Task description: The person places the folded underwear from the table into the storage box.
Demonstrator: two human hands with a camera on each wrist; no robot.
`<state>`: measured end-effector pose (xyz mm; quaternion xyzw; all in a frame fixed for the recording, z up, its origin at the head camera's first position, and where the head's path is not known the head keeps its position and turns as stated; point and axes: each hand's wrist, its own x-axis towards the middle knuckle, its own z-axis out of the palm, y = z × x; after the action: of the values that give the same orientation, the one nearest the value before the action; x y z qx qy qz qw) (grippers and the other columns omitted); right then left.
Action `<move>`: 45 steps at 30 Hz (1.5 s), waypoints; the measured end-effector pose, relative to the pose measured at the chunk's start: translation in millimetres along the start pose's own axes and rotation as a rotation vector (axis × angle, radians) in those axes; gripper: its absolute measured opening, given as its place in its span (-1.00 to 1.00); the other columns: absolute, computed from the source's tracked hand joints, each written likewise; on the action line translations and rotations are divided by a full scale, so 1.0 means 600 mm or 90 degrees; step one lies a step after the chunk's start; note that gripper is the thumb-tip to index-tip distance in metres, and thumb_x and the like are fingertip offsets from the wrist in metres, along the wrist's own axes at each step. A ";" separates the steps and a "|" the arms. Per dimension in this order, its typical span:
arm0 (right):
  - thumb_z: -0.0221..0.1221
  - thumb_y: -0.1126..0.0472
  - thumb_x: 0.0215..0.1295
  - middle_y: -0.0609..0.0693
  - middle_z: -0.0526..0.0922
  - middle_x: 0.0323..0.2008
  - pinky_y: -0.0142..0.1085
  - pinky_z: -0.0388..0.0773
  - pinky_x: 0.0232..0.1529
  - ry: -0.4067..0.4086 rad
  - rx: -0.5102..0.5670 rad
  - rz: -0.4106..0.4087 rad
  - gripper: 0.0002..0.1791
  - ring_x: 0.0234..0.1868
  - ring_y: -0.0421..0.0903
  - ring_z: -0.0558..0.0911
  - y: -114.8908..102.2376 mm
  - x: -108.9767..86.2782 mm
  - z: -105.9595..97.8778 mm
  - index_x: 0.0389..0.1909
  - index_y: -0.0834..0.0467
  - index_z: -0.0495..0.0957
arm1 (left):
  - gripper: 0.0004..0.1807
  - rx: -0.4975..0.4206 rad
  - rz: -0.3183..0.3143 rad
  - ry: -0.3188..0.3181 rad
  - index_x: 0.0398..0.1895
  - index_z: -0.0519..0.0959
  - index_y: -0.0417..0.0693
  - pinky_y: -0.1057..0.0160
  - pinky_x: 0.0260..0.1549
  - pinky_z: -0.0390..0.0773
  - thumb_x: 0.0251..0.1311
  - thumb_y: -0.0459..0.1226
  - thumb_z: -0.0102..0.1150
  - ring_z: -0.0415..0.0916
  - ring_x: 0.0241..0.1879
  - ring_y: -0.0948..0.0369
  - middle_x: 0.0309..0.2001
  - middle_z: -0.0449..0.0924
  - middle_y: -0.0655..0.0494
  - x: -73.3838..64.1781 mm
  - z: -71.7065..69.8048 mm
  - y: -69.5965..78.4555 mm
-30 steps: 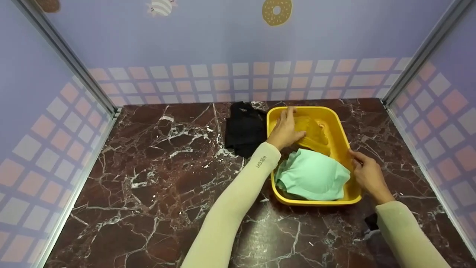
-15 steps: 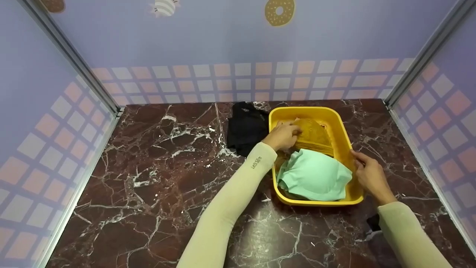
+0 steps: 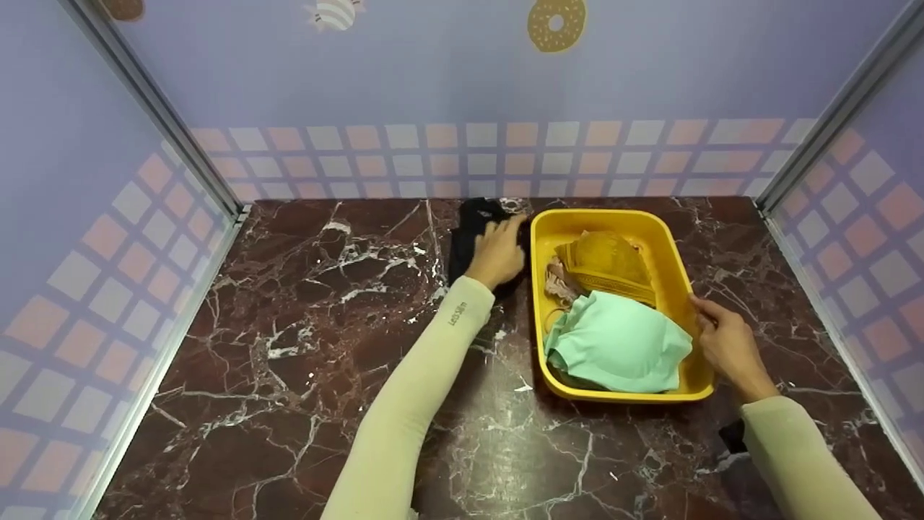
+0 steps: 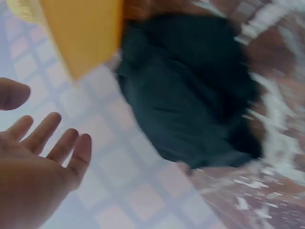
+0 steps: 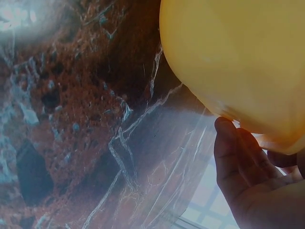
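Observation:
A yellow plastic tub stands on the marble top and holds a mustard garment, a mint green garment and a bit of pale pink fabric. A black garment lies just left of the tub. My left hand rests over the black garment; the left wrist view shows that hand with straight fingers above the dark cloth, holding nothing. My right hand grips the tub's right rim, and in the right wrist view its fingers lie against the tub's outer wall.
Dark red marble tabletop is boxed in by lilac checked walls with metal corner posts on the left, back and right. A small black object sits by my right sleeve.
My left hand has let go of the mustard garment, left the tub and moved left onto the black garment. The right hand has stayed on the tub's rim.

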<state>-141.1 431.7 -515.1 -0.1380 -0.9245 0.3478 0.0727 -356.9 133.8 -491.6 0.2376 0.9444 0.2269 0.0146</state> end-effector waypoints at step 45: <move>-0.25 0.34 0.45 0.37 0.35 0.21 -0.36 0.36 -0.55 -0.028 0.005 0.010 -0.51 -0.28 0.09 0.42 -0.001 -0.002 -0.002 0.38 0.23 0.20 | -0.70 0.062 0.003 -0.177 -0.07 0.62 0.05 -0.04 0.12 0.17 0.22 -0.30 -0.06 0.38 0.04 0.02 -0.06 0.60 0.11 -0.147 -0.023 -0.138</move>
<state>-140.0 431.5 -513.9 -0.1375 -0.9234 0.3550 0.0498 -317.3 23.2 -522.4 0.2696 0.9426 0.1455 0.1326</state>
